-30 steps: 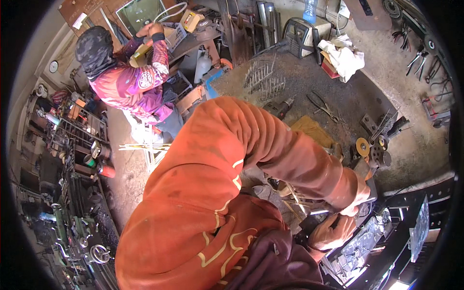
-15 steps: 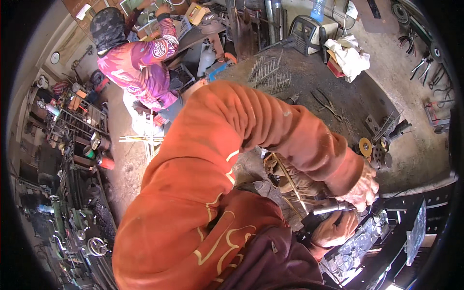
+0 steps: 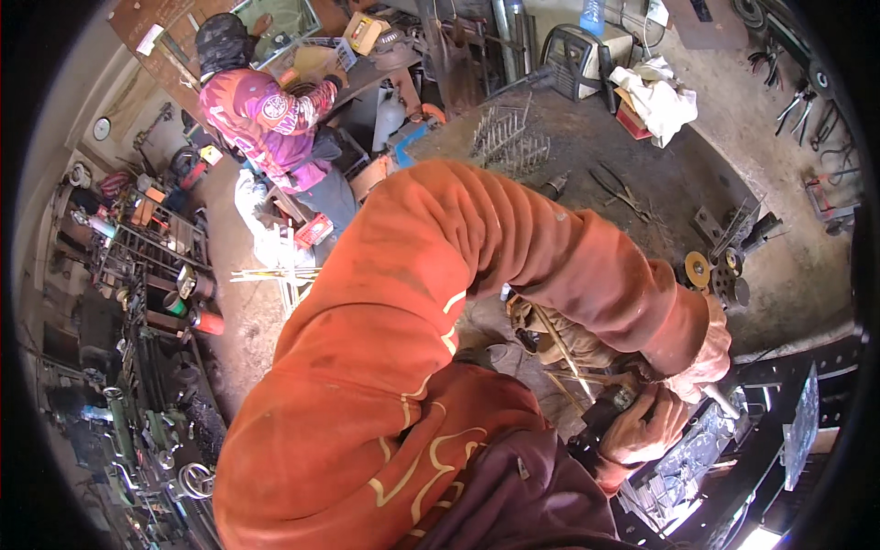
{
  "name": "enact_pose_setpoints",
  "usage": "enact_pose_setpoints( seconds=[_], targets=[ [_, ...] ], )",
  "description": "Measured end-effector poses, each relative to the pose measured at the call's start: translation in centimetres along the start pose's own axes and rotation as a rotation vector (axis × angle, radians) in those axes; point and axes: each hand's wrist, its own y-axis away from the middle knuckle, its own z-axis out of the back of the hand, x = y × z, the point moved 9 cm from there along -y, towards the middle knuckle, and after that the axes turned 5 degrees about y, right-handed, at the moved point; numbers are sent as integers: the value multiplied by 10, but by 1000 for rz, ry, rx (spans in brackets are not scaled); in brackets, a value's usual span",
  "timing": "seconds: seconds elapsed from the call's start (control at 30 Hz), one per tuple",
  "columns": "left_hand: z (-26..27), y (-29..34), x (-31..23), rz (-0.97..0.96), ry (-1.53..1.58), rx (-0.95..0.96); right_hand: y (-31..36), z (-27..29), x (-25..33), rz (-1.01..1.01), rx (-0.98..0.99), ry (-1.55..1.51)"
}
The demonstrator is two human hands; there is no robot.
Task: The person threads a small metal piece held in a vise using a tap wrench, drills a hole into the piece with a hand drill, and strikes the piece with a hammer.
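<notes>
My left arm, in an orange sleeve, reaches across to the right. My left hand (image 3: 704, 356) is closed round a pale metal bar (image 3: 720, 400), whose end sticks out beyond the fingers. Just below it, my right hand (image 3: 647, 427) has its fingers curled against a dark tool with a metallic head (image 3: 607, 409). The tool's exact kind is hard to make out, as the hands partly cover it. Both hands nearly touch each other.
Ahead, a dark workbench (image 3: 587, 156) carries pliers (image 3: 616, 188), a spiky metal rack (image 3: 509, 137), grinding discs (image 3: 697, 269) and a welding machine (image 3: 587, 64). A co-worker (image 3: 266, 119) stands at far left. Dark steel beams (image 3: 765, 458) lie at lower right; cluttered shelves line the left.
My left hand has shifted slightly right, and the metal bar has swung from pointing left over my right hand to pointing right. The co-worker's arms have come down.
</notes>
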Motion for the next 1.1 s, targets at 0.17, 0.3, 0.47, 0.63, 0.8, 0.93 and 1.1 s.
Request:
enact_pose_setpoints(
  seconds=[0.17, 0.3, 0.47, 0.63, 0.8, 0.93, 1.1],
  targets=[
    [-5, 15, 3, 141, 111, 19, 0, 11, 6, 35, -8, -36],
    [-9, 24, 17, 156, 112, -144, 2, 19, 10, 5, -14, -27],
    [-8, 74, 79, 458, 386, -223, -5, 14, 18, 76, -51, -133],
    [-79, 102, 180, 564, 460, -356, 16, 41, -19, -116, -140, -179],
    [-182, 103, 232, 793, 572, 10, 60, 73, -70, -379, -113, 22],
    [-192, 90, 229, 734, 536, -76, 108, 62, -114, -470, 0, 166],
    [-142, 86, 176, 422, 546, -441, 210, -2, -188, -867, -16, -9]
  ],
)
